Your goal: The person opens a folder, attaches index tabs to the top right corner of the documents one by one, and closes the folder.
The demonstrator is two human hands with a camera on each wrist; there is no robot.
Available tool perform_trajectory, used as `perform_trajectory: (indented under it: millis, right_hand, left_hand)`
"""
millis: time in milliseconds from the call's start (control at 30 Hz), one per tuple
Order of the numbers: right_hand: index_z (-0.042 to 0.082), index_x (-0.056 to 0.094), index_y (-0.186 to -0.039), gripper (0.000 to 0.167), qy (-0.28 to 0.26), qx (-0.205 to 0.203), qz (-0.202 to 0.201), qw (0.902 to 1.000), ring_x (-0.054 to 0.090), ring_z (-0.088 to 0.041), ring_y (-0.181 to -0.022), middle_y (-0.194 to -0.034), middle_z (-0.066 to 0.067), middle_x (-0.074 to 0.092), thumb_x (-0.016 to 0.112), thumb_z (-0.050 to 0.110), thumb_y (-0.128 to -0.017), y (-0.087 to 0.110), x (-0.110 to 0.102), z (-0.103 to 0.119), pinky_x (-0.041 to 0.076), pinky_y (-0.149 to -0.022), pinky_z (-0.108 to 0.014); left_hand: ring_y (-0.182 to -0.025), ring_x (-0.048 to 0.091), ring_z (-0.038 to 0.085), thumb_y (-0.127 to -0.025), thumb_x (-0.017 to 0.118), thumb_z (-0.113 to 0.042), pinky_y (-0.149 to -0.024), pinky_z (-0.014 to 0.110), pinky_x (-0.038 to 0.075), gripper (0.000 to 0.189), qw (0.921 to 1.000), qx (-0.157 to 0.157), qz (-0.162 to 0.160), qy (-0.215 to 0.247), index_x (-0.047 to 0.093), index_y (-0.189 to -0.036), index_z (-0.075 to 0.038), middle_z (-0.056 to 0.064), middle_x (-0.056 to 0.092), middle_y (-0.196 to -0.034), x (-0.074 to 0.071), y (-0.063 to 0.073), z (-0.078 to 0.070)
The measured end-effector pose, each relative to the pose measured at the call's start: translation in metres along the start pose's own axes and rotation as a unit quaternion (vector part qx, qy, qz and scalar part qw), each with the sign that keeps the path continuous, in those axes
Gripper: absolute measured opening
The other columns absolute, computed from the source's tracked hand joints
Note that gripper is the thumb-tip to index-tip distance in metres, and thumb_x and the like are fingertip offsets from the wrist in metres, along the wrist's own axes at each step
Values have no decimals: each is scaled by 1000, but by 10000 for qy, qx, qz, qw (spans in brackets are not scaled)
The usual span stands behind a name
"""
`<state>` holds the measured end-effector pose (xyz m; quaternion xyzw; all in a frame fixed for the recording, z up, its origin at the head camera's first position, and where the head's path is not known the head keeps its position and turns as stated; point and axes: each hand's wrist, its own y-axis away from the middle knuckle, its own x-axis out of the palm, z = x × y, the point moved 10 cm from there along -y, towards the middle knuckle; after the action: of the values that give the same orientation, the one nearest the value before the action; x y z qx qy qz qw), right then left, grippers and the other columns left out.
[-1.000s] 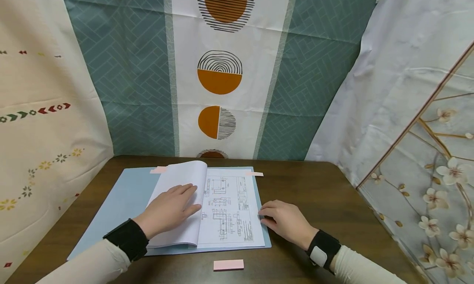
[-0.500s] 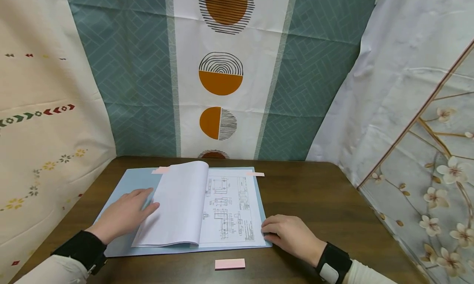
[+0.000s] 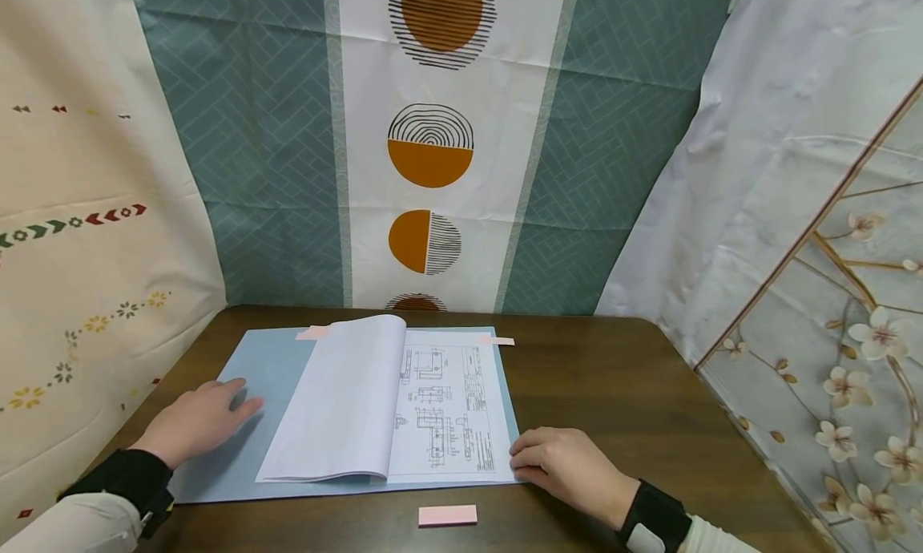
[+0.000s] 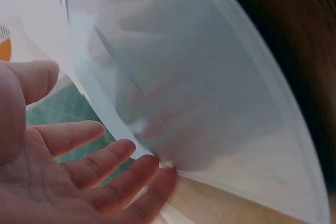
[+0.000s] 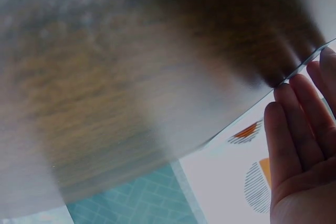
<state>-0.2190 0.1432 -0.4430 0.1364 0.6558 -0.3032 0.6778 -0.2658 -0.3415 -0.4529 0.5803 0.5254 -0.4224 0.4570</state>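
A light blue folder (image 3: 274, 369) lies spread on the table, its left cover bare. White pages (image 3: 339, 393) are turned over to the left and bow up along the fold. To their right lies a sheet with technical drawings (image 3: 450, 441). My left hand (image 3: 196, 423) is over the left cover with fingers spread; in the left wrist view the left hand (image 4: 100, 177) has its fingertips right by the glossy cover (image 4: 220, 87). At the folder's lower right corner rests my right hand (image 3: 566, 466), fingers loosely bent along the edge. The right wrist view shows the right hand (image 5: 302, 145) palm side, holding nothing.
A pink sticky-note pad (image 3: 447, 515) lies in front of the folder. Pale pink strips stick out at the top, one left strip (image 3: 312, 333) and one right strip (image 3: 497, 341). Patterned cloth (image 3: 425, 216) hangs behind the dark wooden table (image 3: 613, 369).
My left hand has come off the turned pages and moved left over the bare cover. My right hand has slid slightly down the folder's right edge to its corner.
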Motion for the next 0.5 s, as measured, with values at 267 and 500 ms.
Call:
perform_trajectory:
  millis: [267, 500]
  right_hand:
    - [21, 89, -107, 17, -69, -77, -83, 9999, 73, -6, -94, -110, 9, 79, 94, 20, -91, 3, -4, 2, 63, -89, -30]
    - [21, 89, -106, 16, -161, -28, -140, 9998, 72, -3, -93, -108, 11, 78, 94, 19, -91, 5, -3, 1, 63, -86, -28]
  left_hand:
    - [-126, 54, 68, -108, 65, -38, -99, 75, 49, 69, 9994, -271, 120, 152, 56, -137, 23, 50, 56, -133, -6, -2, 22]
    - [-126, 54, 66, -109, 63, -30, -100, 73, 50, 63, 9935, -299, 295, 1061, 54, -137, 26, 51, 53, -137, -7, -6, 33]
